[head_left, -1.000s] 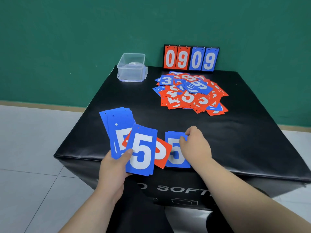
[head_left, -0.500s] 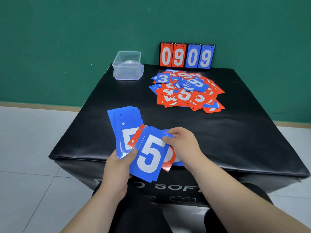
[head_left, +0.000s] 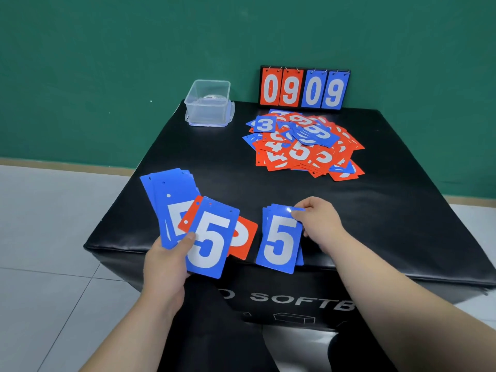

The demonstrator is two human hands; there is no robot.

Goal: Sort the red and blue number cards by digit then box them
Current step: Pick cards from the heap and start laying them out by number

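Number cards are what this job is about, and they sit in three places on the big black table (head_left: pixel 402 210). Largest first: the table fills the middle of the view, and the person sits at its 6 o'clock edge. At 11 o'clock stands the clear box (head_left: pixel 208 104), open and far from both hands. At 12 o'clock the score stand (head_left: pixel 304 88) reads 0909. Just in front of it, near 1 o'clock, lies the messy pile of cards (head_left: pixel 303 146), red and blue mixed, well apart from the hands.

Close to the person, at 6 o'clock, is the small stack of blue 5s (head_left: pixel 280 238). Its long side runs from 12 to 6, and its near end hangs a bit over the table edge. The right hand (head_left: pixel 320 224) pinches its top right corner. It is the nearer hand by far.

The left hand (head_left: pixel 166 261), at 7 o'clock, is closed on a fan of cards (head_left: pixel 188 218), with a blue 5 in front and a red card peeking out behind. The stack lies just to the right of the fan, so I think the next 5 only needs a short trip toward 3 o'clock.
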